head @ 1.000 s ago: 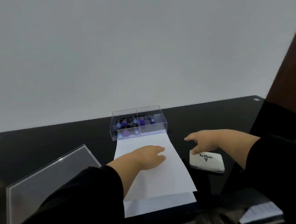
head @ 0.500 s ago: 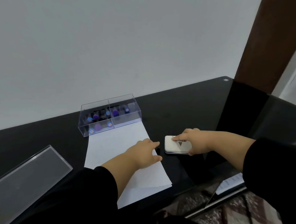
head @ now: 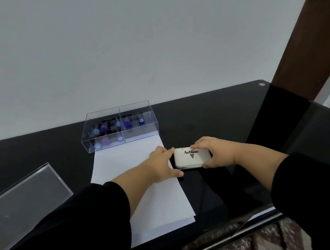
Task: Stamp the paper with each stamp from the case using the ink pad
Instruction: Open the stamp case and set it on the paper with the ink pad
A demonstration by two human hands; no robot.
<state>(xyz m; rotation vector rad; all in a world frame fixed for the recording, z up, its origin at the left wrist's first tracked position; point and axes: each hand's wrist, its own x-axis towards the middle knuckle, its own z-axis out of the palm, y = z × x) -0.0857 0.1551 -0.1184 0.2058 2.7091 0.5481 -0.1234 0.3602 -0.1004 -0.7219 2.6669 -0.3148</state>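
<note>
A white closed ink pad [head: 191, 158] marked "Artline" lies on the black table, just right of the white paper [head: 124, 163]. My right hand [head: 217, 153] grips the pad, fingers on its far edge and thumb on its near edge. My left hand [head: 160, 167] rests on the paper's right edge, its fingertips touching the pad's left end and its thumb spread toward the near corner. A clear case [head: 140, 133] stands on the paper's far end, with several purple and blue stamps [head: 105, 141] inside.
The case's clear lid [head: 28, 193] lies flat at the near left. The black glass table [head: 216, 113] ends at a pale wall behind. A dark wooden post [head: 303, 45] rises at the far right corner. Patterned fabric [head: 258, 239] shows below the table's near edge.
The view swung right and down. My right hand went from lying on top of the ink pad to gripping its edges. My left hand slid right across the paper to the pad's left end.
</note>
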